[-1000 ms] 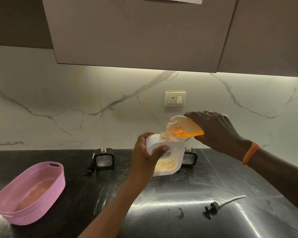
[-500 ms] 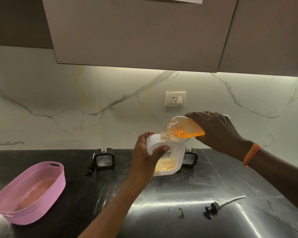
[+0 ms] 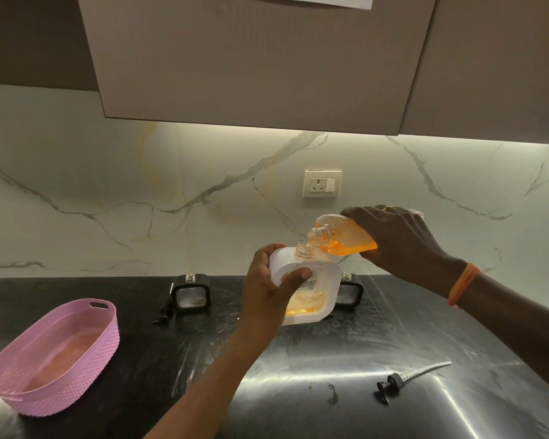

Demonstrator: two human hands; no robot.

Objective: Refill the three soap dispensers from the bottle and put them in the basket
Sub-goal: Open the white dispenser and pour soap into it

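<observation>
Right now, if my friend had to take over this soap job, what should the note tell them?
Left hand grips the white dispenser, tilted above the counter, partly filled. Right hand holds the orange soap bottle tipped at its neck. Two black dispensers wait uncapped by the wall. A pump lies on the counter. Pink basket holds nothing. Left: finish filling all three, fit pumps, basket them.

I am seeing two bare forearms coming in from the lower edge, with no sleeves showing on either. The right hand (image 3: 403, 245) is wearing a thin gold-coloured ring (image 3: 388, 208) on one finger, and an orange band (image 3: 463, 284) is sitting round the right wrist, flat and narrow, running at a slant. The left hand (image 3: 268, 291) is showing bare, its wrist bare as well.
</observation>
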